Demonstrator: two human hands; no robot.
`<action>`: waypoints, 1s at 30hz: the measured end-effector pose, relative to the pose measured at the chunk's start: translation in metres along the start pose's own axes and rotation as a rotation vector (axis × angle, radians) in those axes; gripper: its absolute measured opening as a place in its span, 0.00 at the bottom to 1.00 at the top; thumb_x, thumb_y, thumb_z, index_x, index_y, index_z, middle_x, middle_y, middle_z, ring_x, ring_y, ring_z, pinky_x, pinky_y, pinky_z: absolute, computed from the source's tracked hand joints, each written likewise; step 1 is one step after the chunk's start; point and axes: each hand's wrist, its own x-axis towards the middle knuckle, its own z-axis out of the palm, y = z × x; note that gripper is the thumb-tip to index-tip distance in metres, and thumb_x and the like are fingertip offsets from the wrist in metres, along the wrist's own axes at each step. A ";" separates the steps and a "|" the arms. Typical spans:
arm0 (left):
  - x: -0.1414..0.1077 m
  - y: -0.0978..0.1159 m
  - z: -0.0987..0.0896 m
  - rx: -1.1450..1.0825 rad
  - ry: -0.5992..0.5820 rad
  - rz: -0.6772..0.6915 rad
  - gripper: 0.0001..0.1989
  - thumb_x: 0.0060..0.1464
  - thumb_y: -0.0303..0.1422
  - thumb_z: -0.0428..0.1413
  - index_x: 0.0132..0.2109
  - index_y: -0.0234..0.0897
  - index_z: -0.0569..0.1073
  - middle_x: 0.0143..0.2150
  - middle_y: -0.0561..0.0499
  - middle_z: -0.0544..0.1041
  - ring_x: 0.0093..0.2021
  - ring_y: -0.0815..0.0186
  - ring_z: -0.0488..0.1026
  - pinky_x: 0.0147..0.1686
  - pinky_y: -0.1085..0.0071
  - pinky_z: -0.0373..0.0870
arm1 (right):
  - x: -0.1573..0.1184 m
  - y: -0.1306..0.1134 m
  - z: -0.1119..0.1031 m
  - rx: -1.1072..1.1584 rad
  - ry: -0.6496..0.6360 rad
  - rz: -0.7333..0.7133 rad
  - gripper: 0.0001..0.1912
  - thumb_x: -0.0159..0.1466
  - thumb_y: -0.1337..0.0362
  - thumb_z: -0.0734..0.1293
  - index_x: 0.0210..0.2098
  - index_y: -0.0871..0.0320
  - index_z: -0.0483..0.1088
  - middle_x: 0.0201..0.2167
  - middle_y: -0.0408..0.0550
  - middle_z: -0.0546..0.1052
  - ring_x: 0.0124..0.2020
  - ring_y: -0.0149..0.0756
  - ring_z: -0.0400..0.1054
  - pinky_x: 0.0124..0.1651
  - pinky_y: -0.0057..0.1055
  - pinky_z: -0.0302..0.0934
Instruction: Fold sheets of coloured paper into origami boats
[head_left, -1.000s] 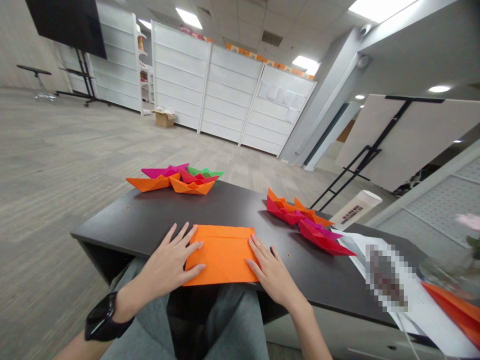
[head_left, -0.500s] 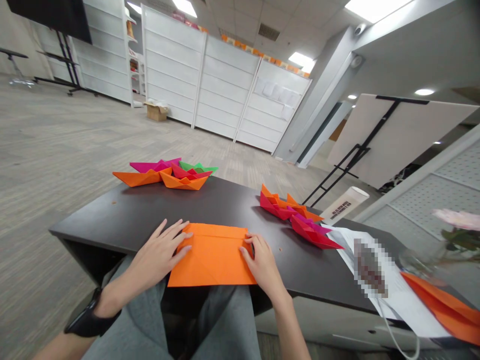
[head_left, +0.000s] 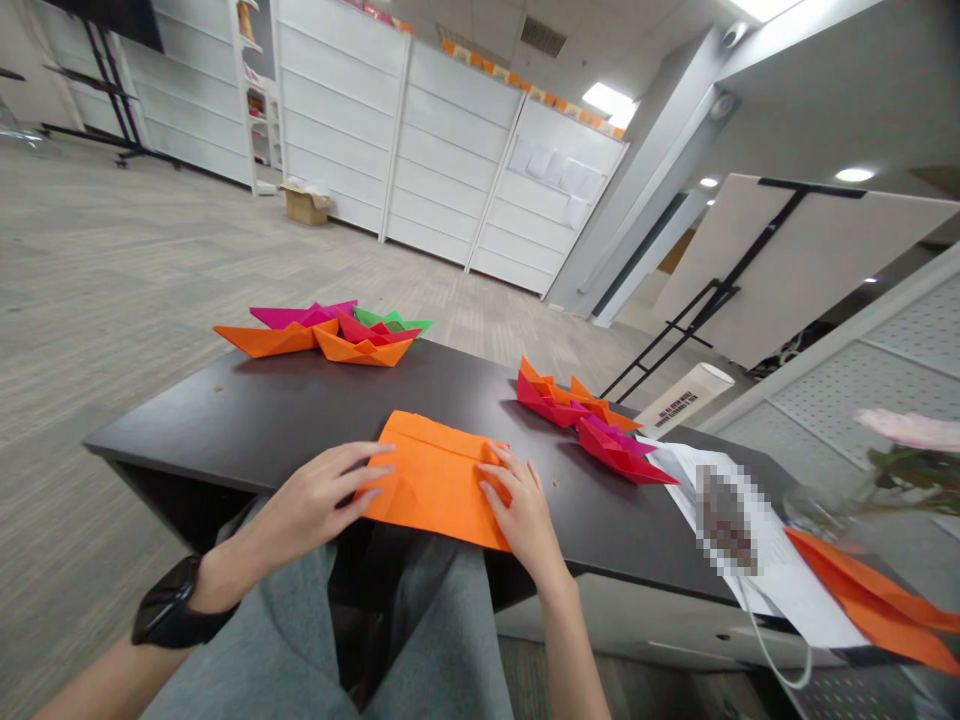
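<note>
A folded sheet of orange paper (head_left: 435, 480) lies tilted at the front edge of the dark table, with a crease across its upper part. My left hand (head_left: 326, 500) rests its spread fingertips over the paper's left side. On the opposite side, my right hand (head_left: 521, 510) touches the right edge, fingers bent a little and apart. Beyond my left hand stands a cluster of folded paper boats, among them an orange boat (head_left: 367, 347), a magenta boat (head_left: 300, 315) and a green boat (head_left: 394, 322). More boats stand past my right hand, including a red boat (head_left: 619, 455).
The dark table (head_left: 300, 420) ends just before my knees. Toward the right are a white cylinder (head_left: 686, 395), white sheets (head_left: 814, 605) with a blurred patch, a white cord (head_left: 780, 675), orange folded paper (head_left: 862, 590) and a pink flower (head_left: 911, 428).
The orange paper has turned clockwise and shifted slightly away from me, its right side now lower. My hands have stayed at its two sides. The view has shifted a little.
</note>
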 end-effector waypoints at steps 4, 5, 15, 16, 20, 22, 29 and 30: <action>-0.001 0.029 -0.004 -0.014 -0.194 0.177 0.31 0.54 0.40 0.62 0.64 0.47 0.66 0.62 0.46 0.72 0.60 0.52 0.70 0.60 0.55 0.66 | -0.003 -0.014 -0.009 -0.029 -0.037 -0.039 0.15 0.70 0.62 0.60 0.52 0.50 0.73 0.57 0.48 0.74 0.59 0.43 0.66 0.67 0.55 0.47; -0.002 0.035 -0.003 -0.005 -0.214 0.178 0.34 0.52 0.41 0.64 0.64 0.46 0.66 0.61 0.45 0.73 0.60 0.51 0.70 0.60 0.54 0.67 | -0.005 -0.018 -0.014 -0.031 -0.045 -0.047 0.15 0.70 0.61 0.60 0.52 0.50 0.74 0.55 0.48 0.75 0.57 0.44 0.67 0.65 0.53 0.51; -0.006 0.014 -0.005 0.069 -0.237 0.092 0.06 0.61 0.31 0.56 0.44 0.41 0.76 0.53 0.45 0.79 0.56 0.54 0.74 0.56 0.59 0.71 | -0.034 -0.026 -0.043 0.126 -0.440 -0.306 0.54 0.49 0.43 0.76 0.68 0.49 0.55 0.70 0.54 0.58 0.70 0.52 0.51 0.72 0.56 0.32; -0.005 0.011 -0.008 0.030 -0.240 0.077 0.08 0.62 0.30 0.53 0.45 0.41 0.76 0.53 0.46 0.79 0.56 0.56 0.75 0.55 0.60 0.71 | -0.033 -0.026 -0.042 0.141 -0.455 -0.299 0.52 0.50 0.45 0.77 0.69 0.49 0.54 0.70 0.54 0.57 0.70 0.50 0.51 0.72 0.56 0.32; 0.000 0.003 -0.020 -0.137 -0.229 -0.063 0.13 0.61 0.26 0.49 0.47 0.42 0.75 0.48 0.50 0.80 0.47 0.62 0.78 0.47 0.69 0.74 | -0.020 -0.029 -0.031 0.235 -0.330 -0.231 0.39 0.58 0.59 0.73 0.66 0.50 0.58 0.71 0.52 0.55 0.72 0.45 0.47 0.71 0.51 0.42; 0.001 0.002 -0.025 -0.164 -0.224 -0.090 0.14 0.59 0.25 0.49 0.47 0.42 0.75 0.45 0.51 0.80 0.44 0.63 0.78 0.45 0.70 0.74 | -0.008 -0.032 -0.025 0.260 -0.278 -0.243 0.35 0.60 0.65 0.70 0.65 0.50 0.59 0.69 0.52 0.59 0.71 0.43 0.48 0.71 0.50 0.44; -0.008 -0.013 -0.036 -0.114 -0.291 0.102 0.20 0.53 0.23 0.54 0.50 0.44 0.78 0.61 0.49 0.74 0.61 0.58 0.71 0.61 0.63 0.66 | 0.003 -0.049 -0.017 0.080 -0.323 -0.434 0.33 0.54 0.67 0.71 0.59 0.51 0.67 0.70 0.53 0.56 0.72 0.49 0.46 0.71 0.55 0.36; -0.009 -0.014 -0.038 -0.117 -0.302 0.098 0.20 0.53 0.24 0.55 0.52 0.43 0.77 0.60 0.48 0.75 0.60 0.58 0.72 0.61 0.63 0.67 | 0.001 -0.050 -0.016 0.083 -0.353 -0.447 0.34 0.53 0.67 0.71 0.59 0.53 0.67 0.71 0.53 0.55 0.72 0.49 0.45 0.71 0.55 0.35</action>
